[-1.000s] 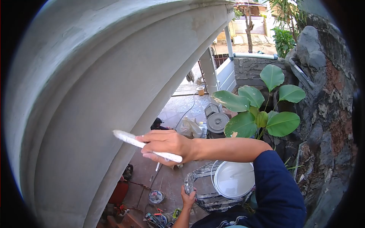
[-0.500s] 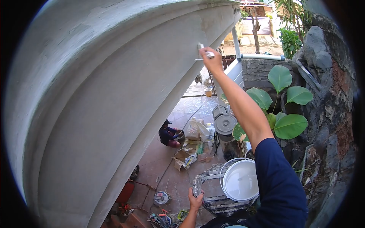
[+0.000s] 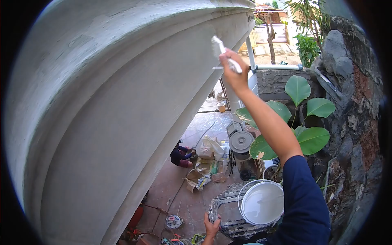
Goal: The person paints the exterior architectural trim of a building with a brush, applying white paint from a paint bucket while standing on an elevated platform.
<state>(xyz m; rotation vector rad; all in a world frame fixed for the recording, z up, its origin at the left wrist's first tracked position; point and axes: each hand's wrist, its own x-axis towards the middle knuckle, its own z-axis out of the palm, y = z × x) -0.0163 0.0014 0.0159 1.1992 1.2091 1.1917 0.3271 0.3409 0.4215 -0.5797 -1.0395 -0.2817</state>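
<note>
My right hand [image 3: 237,73] is closed around the white handle of a paintbrush [image 3: 221,45], arm stretched up and forward. The brush head points up against the grey face of a curved concrete beam [image 3: 122,106], near its far end. A lighter patch shows on the beam around the bristles. Low in the view, my left hand [image 3: 211,227] grips the edge of a paint-spattered slatted platform [image 3: 228,200]. On that platform stands a white bucket [image 3: 262,203] with white liquid inside, close to my right sleeve.
Far below, a person [image 3: 182,156] crouches on the tiled floor beside sacks and an open paper bag [image 3: 197,179]. A lidded grey bin [image 3: 241,142], a small tub [image 3: 174,221] and tools are also down there. Large leaves [image 3: 313,141] and a rough rock wall [image 3: 347,114] border the right.
My right hand has turned and shifted slightly right, with the brush head now tilted further up the beam. My left hand keeps its hold on the platform. The view has shifted a little.
</note>
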